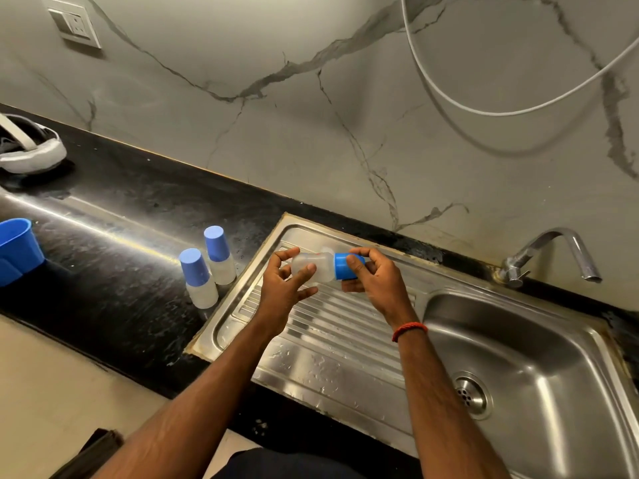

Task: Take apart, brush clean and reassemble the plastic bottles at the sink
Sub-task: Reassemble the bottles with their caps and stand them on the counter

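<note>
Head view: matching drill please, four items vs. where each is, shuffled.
1. sideways bottle
2. pair of bottles
3. blue cup
4. tap

a. behind the basin
b. far left on the counter
c. held between left hand and right hand
d. upright by the draining board

Pairs: 1-c, 2-d, 3-b, 4-a.

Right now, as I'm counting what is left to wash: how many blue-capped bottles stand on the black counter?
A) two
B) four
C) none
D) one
A: the nearer bottle and the farther bottle stand upright, blue-capped, on the counter left of the drainboard. The held bottle is in the left hand, its blue cap gripped by the right hand.
</note>
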Tool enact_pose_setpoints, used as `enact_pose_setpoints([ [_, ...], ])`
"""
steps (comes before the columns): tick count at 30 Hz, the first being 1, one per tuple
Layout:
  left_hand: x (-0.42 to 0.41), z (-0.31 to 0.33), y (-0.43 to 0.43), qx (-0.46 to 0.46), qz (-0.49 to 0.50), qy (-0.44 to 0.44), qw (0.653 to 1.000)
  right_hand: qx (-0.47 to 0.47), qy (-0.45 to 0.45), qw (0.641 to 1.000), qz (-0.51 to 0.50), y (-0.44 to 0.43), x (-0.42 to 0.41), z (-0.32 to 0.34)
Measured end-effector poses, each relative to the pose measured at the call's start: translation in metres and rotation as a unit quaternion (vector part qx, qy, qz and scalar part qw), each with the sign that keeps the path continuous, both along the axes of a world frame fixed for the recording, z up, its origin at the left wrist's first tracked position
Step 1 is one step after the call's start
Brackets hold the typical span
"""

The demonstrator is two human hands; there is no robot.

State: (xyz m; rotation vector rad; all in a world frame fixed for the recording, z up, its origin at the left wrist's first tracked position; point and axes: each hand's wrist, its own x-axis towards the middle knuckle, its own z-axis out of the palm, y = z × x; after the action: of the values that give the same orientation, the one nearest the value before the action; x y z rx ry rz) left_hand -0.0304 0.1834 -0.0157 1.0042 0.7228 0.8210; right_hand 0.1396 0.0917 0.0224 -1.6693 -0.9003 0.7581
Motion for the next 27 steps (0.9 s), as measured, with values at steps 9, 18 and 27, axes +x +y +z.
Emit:
enact_pose_setpoints([
  [9, -0.033, -0.011, 0.014, 0.210, 0.140, 0.183, 0.950, -0.018, -0.113, 0.987, 0.117, 0.021, -0.033, 0.018],
  [18, -0.100, -0.026, 0.025, 0.240, 0.253, 0.174, 0.921, -0.035, -0.179, 0.948, 0.262, 0.065, -0.106, 0.014],
  [27, -0.161, -0.037, 0.034, 0.186, 0.331, 0.194, 0.904, -0.006, -0.188, 0.934, 0.305, 0.096, -0.166, -0.007],
])
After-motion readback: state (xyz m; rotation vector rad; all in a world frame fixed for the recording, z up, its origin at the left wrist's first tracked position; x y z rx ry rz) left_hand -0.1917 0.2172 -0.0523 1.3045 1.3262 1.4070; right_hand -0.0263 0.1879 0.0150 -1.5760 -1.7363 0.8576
